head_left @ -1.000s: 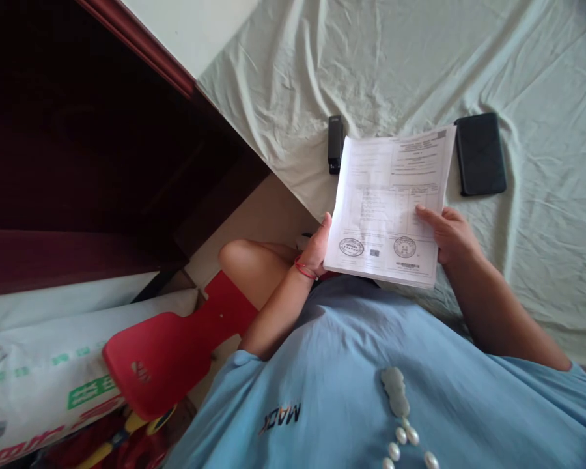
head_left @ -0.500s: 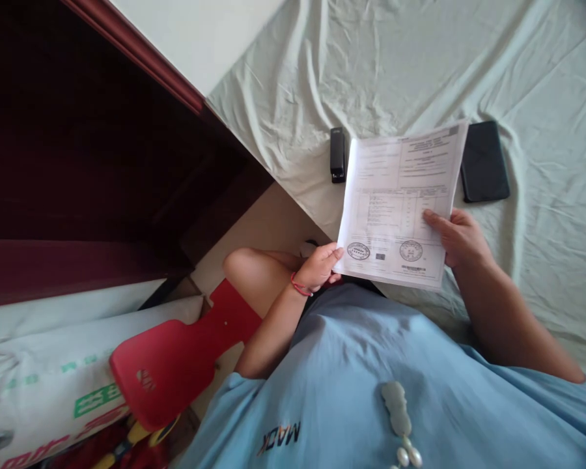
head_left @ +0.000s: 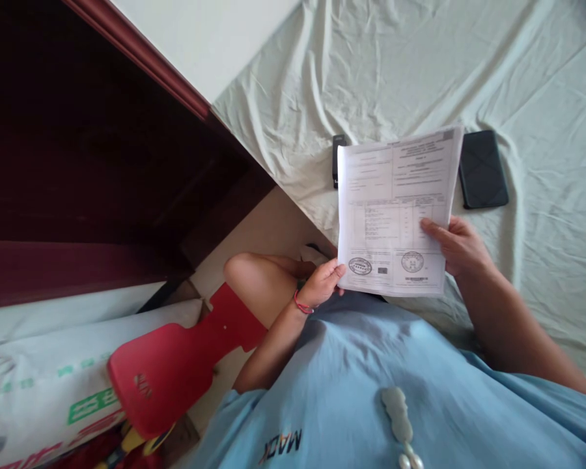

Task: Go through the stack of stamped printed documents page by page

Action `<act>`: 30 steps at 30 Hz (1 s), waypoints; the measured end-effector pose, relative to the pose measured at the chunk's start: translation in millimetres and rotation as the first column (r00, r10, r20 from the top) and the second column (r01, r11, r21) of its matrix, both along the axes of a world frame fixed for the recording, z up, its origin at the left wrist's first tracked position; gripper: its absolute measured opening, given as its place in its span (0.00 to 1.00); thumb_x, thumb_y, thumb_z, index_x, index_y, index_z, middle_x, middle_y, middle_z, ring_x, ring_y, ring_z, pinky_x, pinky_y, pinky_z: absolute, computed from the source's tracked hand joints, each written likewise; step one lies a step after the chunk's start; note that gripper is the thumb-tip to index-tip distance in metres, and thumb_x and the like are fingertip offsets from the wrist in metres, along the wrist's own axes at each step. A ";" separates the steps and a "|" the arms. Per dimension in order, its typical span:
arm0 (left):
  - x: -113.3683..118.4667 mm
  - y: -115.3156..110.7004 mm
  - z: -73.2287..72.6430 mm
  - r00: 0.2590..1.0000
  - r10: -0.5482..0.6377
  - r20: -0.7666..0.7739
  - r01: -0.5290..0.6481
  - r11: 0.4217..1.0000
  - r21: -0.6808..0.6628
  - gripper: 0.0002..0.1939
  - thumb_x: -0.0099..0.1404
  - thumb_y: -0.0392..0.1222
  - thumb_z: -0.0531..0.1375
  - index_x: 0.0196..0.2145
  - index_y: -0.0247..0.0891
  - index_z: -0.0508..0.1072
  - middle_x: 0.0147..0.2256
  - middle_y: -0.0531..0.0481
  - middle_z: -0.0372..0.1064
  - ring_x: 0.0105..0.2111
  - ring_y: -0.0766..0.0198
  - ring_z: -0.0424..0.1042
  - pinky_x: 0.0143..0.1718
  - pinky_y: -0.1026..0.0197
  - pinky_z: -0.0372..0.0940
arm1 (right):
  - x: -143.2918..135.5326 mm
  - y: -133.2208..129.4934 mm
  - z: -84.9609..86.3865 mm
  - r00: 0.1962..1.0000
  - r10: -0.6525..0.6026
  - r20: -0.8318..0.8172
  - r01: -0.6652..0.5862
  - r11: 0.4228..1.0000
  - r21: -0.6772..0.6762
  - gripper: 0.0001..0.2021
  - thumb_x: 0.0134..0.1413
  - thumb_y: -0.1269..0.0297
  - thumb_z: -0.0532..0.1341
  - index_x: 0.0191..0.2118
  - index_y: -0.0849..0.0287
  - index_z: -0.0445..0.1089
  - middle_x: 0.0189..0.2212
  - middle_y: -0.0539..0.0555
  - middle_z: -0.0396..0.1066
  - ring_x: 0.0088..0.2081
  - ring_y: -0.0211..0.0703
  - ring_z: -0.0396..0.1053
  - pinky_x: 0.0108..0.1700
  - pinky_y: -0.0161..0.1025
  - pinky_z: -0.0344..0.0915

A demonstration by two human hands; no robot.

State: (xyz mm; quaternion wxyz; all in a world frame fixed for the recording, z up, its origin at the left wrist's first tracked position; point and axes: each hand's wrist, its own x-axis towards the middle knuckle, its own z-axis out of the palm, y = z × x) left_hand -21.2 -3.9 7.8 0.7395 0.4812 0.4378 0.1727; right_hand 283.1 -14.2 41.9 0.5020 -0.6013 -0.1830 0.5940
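Between my two hands is a stack of printed paper sheets [head_left: 381, 215], its top page bearing a table and two round stamps near the bottom. My left hand [head_left: 322, 283], with a red string bracelet at the wrist, pinches the lower left corner. On the right edge, my right hand [head_left: 456, 244] grips the papers with its thumb on top; its other fingers are hidden underneath. Just past the papers' left edge lies a black stapler [head_left: 338, 163], partly covered by them. A dark phone or tablet [head_left: 484, 169] rests on the cloth to the right.
A wrinkled pale green sheet [head_left: 557, 130] spreads over the surface in front. To the left stand dark reddish-brown furniture [head_left: 127, 163], a red chair [head_left: 161, 378] and a white printed sack [head_left: 39, 365]. Yellow-handled tools [head_left: 137, 440] lie low at the left.
The papers have shifted slightly left and now cover more of the stapler. Both hands keep their hold, and the whole view has moved a little.
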 end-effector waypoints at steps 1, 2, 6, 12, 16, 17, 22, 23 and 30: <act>-0.3 2.8 1.5 1.000 0.024 -0.004 -0.023 0.998 0.058 0.34 0.66 0.72 0.62 0.45 0.34 0.76 0.30 0.49 0.75 0.27 0.66 0.72 0.30 0.62 0.68 | -0.8 -0.6 0.6 1.000 -0.001 -0.004 0.001 1.000 0.013 0.20 0.41 0.49 0.81 0.37 0.54 0.82 0.36 0.55 0.85 0.31 0.50 0.81 0.34 0.43 0.81; 0.4 6.5 4.0 0.998 0.060 0.006 -0.060 0.992 0.107 0.33 0.66 0.71 0.63 0.45 0.35 0.76 0.34 0.47 0.77 0.32 0.63 0.75 0.37 0.60 0.71 | -1.8 -1.1 1.7 1.000 -0.004 -0.006 0.004 1.000 0.024 0.19 0.42 0.49 0.81 0.37 0.54 0.82 0.35 0.54 0.85 0.31 0.50 0.81 0.33 0.43 0.81; 14.0 27.2 22.5 0.968 0.234 0.096 -0.247 0.955 0.166 0.27 0.66 0.67 0.66 0.43 0.37 0.75 0.42 0.43 0.81 0.47 0.53 0.79 0.49 0.56 0.71 | -8.0 -3.0 8.7 1.000 0.004 0.000 -0.004 0.999 0.054 0.17 0.44 0.50 0.80 0.36 0.52 0.82 0.33 0.53 0.84 0.30 0.49 0.81 0.32 0.44 0.81; 39.4 62.9 46.9 0.846 0.469 0.254 -0.495 0.867 0.048 0.27 0.64 0.65 0.69 0.47 0.38 0.78 0.46 0.41 0.82 0.55 0.48 0.78 0.55 0.51 0.72 | -17.1 -10.4 12.1 0.994 0.112 -0.006 -0.112 0.994 0.020 0.19 0.45 0.45 0.79 0.37 0.50 0.80 0.30 0.53 0.82 0.31 0.52 0.81 0.30 0.47 0.80; 41.7 76.2 41.4 0.828 0.505 0.245 -0.527 0.850 0.030 0.27 0.60 0.62 0.73 0.45 0.36 0.82 0.44 0.40 0.83 0.54 0.44 0.79 0.56 0.47 0.73 | -14.7 -14.2 7.5 0.977 0.209 -0.043 -0.211 0.977 -0.041 0.21 0.44 0.43 0.79 0.35 0.53 0.81 0.28 0.56 0.82 0.29 0.53 0.81 0.29 0.47 0.79; 41.4 76.9 37.9 0.832 0.505 0.230 -0.528 0.848 0.047 0.27 0.59 0.63 0.73 0.44 0.36 0.83 0.43 0.40 0.83 0.53 0.45 0.80 0.55 0.48 0.73 | -12.6 -13.5 6.3 0.975 0.218 -0.048 -0.220 0.974 -0.044 0.21 0.44 0.43 0.79 0.35 0.53 0.81 0.29 0.56 0.82 0.29 0.53 0.81 0.29 0.47 0.79; 45.3 70.1 25.6 0.878 0.430 0.208 -0.456 0.885 0.097 0.27 0.58 0.63 0.74 0.43 0.37 0.85 0.43 0.43 0.84 0.50 0.50 0.81 0.54 0.51 0.74 | 1.7 -0.1 5.3 0.998 0.054 -0.040 -0.050 0.995 0.088 0.21 0.47 0.45 0.77 0.44 0.51 0.81 0.34 0.52 0.83 0.37 0.52 0.83 0.36 0.47 0.80; 47.6 68.9 25.6 0.887 0.407 0.218 -0.431 0.899 0.075 0.28 0.58 0.63 0.74 0.44 0.37 0.85 0.43 0.43 0.84 0.50 0.49 0.82 0.54 0.51 0.74 | 3.8 3.0 6.3 0.999 0.025 -0.034 -0.021 0.995 0.101 0.21 0.47 0.46 0.78 0.43 0.51 0.81 0.33 0.51 0.83 0.37 0.52 0.83 0.37 0.47 0.80; 62.4 79.7 29.2 0.849 0.445 0.284 -0.458 0.889 -0.024 0.29 0.62 0.67 0.70 0.43 0.36 0.83 0.42 0.41 0.84 0.56 0.44 0.79 0.57 0.47 0.75 | 13.0 14.0 3.0 0.991 0.095 0.089 -0.103 0.990 0.091 0.20 0.47 0.43 0.76 0.37 0.54 0.79 0.30 0.53 0.81 0.32 0.50 0.80 0.36 0.48 0.78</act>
